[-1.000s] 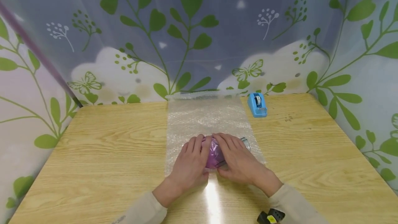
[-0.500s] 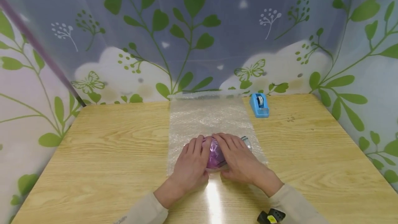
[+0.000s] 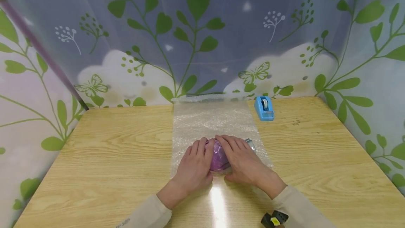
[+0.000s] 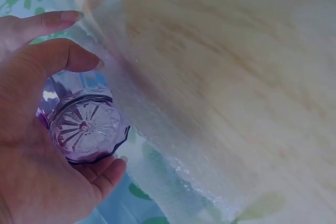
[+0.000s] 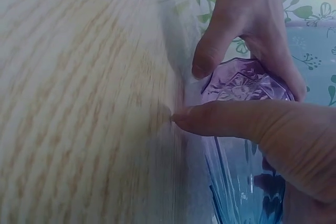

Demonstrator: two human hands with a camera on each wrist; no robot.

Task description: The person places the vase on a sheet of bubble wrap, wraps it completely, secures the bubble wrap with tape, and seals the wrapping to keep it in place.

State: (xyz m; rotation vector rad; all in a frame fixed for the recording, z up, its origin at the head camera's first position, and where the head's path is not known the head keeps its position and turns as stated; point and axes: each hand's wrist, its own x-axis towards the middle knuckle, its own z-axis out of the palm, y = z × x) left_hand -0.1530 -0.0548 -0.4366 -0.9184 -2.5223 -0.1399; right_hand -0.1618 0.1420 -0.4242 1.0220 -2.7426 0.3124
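A faceted glass cup [image 3: 218, 157], purple at the base and blue farther along, lies on its side on a sheet of bubble wrap [image 3: 212, 115]. My left hand [image 3: 194, 163] curls round the base end, and the star-cut bottom of the cup [image 4: 86, 127] shows between thumb and fingers in the left wrist view. With fingers over the top and thumb at the near side, my right hand [image 3: 245, 159] grips the cup's middle. The clear bluish mouth end pokes out beyond the right hand. Part of the cup's body is hidden under both hands.
A blue tape dispenser [image 3: 264, 109] stands on the wooden table [image 3: 120, 150], to the right of the wrap's far end. Behind the table hangs a leaf-patterned cloth [image 3: 136, 45]. A black device with a yellow mark [image 3: 274, 220] sits by the right sleeve.
The head view has shifted slightly. Both hands keep their hold on the glass cup, which stays in about the same place on the bubble wrap.
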